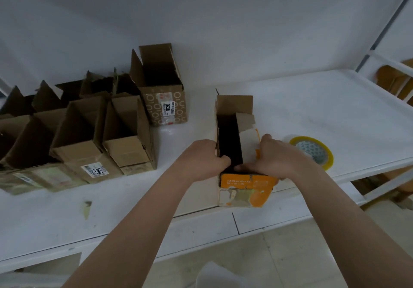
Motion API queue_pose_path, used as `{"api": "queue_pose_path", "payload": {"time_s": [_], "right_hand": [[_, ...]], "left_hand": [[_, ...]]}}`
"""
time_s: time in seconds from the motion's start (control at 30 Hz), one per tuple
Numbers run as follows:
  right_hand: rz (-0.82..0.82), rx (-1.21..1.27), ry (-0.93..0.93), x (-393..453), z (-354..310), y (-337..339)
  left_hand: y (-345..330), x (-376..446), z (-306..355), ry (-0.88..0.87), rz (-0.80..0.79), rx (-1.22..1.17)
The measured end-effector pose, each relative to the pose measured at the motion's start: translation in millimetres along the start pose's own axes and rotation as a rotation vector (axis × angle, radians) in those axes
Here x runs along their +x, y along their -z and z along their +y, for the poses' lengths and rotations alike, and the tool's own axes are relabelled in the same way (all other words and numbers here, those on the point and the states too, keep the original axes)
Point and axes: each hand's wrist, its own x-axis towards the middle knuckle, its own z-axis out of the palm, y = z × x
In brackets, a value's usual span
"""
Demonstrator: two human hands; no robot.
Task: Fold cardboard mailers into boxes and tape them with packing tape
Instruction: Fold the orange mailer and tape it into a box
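Orange-printed box [242,182] between two hands, left [204,157], right [276,157].

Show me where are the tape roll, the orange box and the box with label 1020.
tape roll [312,151]: head view, on its flat side.
orange box [243,182]: head view, on its near orange wall.
box with label 1020 [166,106]: head view, on its front wall.

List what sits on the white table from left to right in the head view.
Cluster of open cardboard boxes → tall box labelled 1020 → left hand → orange-printed box → right hand → packing tape roll.
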Motion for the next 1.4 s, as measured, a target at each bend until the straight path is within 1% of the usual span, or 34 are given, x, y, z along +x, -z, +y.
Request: {"api": "queue_pose_path", "payload": {"time_s": [0.07,0.13,0.2,0.3,0.33,0.4,0.47,0.5,0.57,0.63,0.67,0.73,0.77,0.8,0.83,0.87,0.9,0.97,1.07,1.1,1.17,1.2,1.27,1.33,1.4], "right_hand": [[-0.037,0.062,-0.014,-0.3,1.6,0.0],[-0.060,0.175,-0.022,-1.0,4.0,1.4],[-0.049,0.276,-0.035,-1.0,3.3,4.3],[-0.004,0.285,-0.058,-1.2,3.5,3.2],[-0.011,0.276,-0.053,-1.7,5.8,2.6],[-0.083,0.306,-0.040,-5.7,11.8,2.5],[-0.163,0.387,-0.058,-10.9,15.1,0.7],[-0.164,0.422,-0.066,-12.6,15.8,-1.6],[-0.086,0.472,-0.079,-14.6,15.6,-6.1],[-0.016,0.496,-0.103,-16.6,13.5,-8.8],[-0.001,0.504,-0.113,-17.8,12.4,-9.4],[0.012,0.513,-0.119,-20.3,11.1,-10.3],[0.014,0.512,-0.116,-21.5,10.3,-10.4],[0.014,0.509,-0.108,-22.5,8.9,-9.9],[0.009,0.506,-0.100,-23.1,7.2,-9.0],[-0.004,0.507,-0.093,-23.7,5.1,-7.6],[-0.021,0.510,-0.088,-23.9,2.9,-6.1],[-0.052,0.492,-0.074,-23.2,-2.8,-2.7],[-0.086,0.460,-0.043,-20.7,-14.4,0.3],[-0.097,0.456,-0.031,-19.4,-19.1,0.0],[-0.113,0.452,0.001,-15.6,-28.8,-2.5],[-0.121,0.450,0.021,-13.5,-33.9,-4.4],[-0.137,0.455,0.061,-9.5,-44.9,-9.1],[-0.141,0.467,0.096,-4.7,-56.3,-13.6],[-0.141,0.482,0.119,0.9,-67.3,-17.1]], "left_hand": [[-2.2,-2.7,-6.5,0.005,0.018,-0.084],[-5.2,-4.3,-12.4,0.018,0.054,-0.156],[-7.9,-3.2,-15.5,0.036,0.102,-0.208],[-13.8,-2.8,-15.1,0.029,0.160,-0.193],[-15.8,-3.4,-15.1,0.017,0.181,-0.176],[-18.1,-4.2,-19.2,0.002,0.213,-0.185],[-17.6,-3.7,-27.2,0.013,0.199,-0.258],[-17.2,-3.3,-32.0,0.018,0.173,-0.290],[-15.7,-4.0,-41.1,0.014,0.133,-0.336],[-12.8,-4.4,-54.8,0.009,0.165,-0.351],[-10.6,-3.0,-64.7,0.010,0.207,-0.289],[-8.5,-2.1,-88.2,0.045,0.245,-0.020],[-10.3,-2.5,-100.2,0.072,0.206,0.150],[-13.5,-3.6,-111.9,0.086,0.123,0.300],[-18.0,-6.2,-122.9,0.086,0.030,0.402],[-23.6,-9.6,-132.9,0.081,-0.037,0.439],[-28.0,-13.5,-141.6,0.084,-0.057,0.432],[-31.4,-21.8,-157.5,0.110,0.028,0.371],[-28.1,-43.2,-178.2,0.209,0.189,0.187],[-25.5,-52.2,-185.0,0.232,0.228,0.160],[-16.0,-67.9,-198.1,0.274,0.243,0.221],[-11.3,-74.3,-203.5,0.314,0.262,0.235],[-2.6,-83.6,-207.2,0.337,0.308,0.262],[3.1,-87.2,-196.9,0.263,0.440,0.214],[8.3,-91.3,-170.6,0.138,0.585,0.037]]}}
